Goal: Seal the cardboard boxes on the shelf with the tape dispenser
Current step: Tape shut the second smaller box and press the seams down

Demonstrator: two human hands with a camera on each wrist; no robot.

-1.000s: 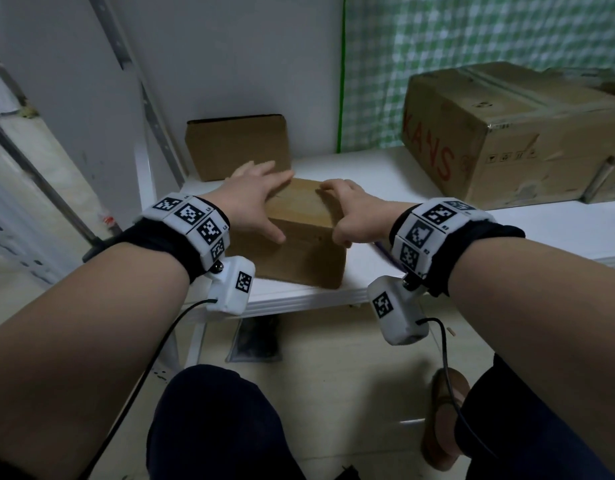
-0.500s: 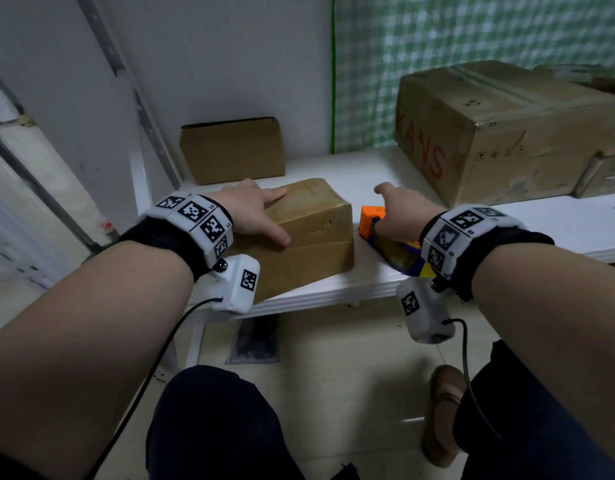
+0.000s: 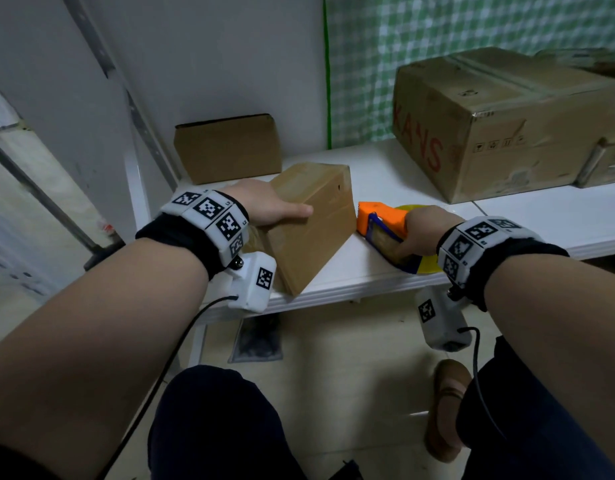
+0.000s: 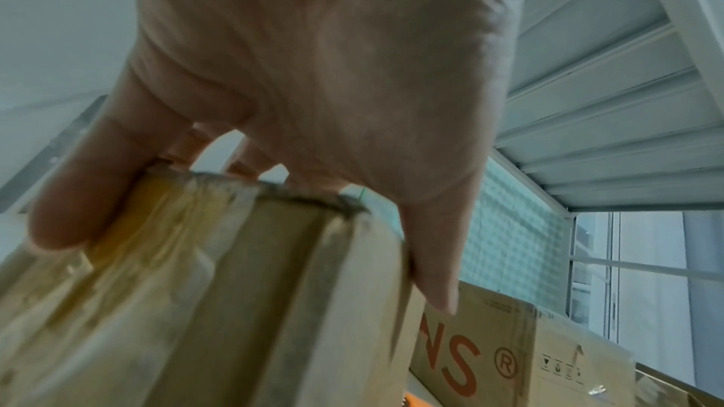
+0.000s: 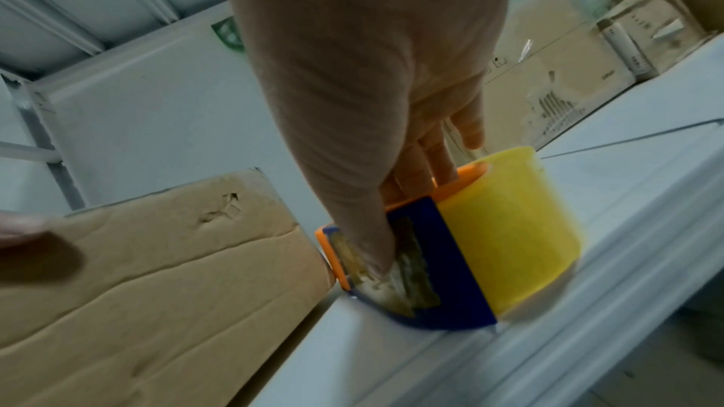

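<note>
Fingers and thumb of my left hand (image 3: 271,206) clamp the small cardboard box (image 3: 313,223), tilted at the near left of the white shelf (image 3: 385,174). Just right of it, my right hand (image 3: 425,232) grips the orange tape dispenser (image 3: 380,216) resting on the shelf.

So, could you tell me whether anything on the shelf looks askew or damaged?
Yes: the small box under the left hand sits tipped and skewed at the shelf edge, and old tape on its end looks wrinkled.
</note>
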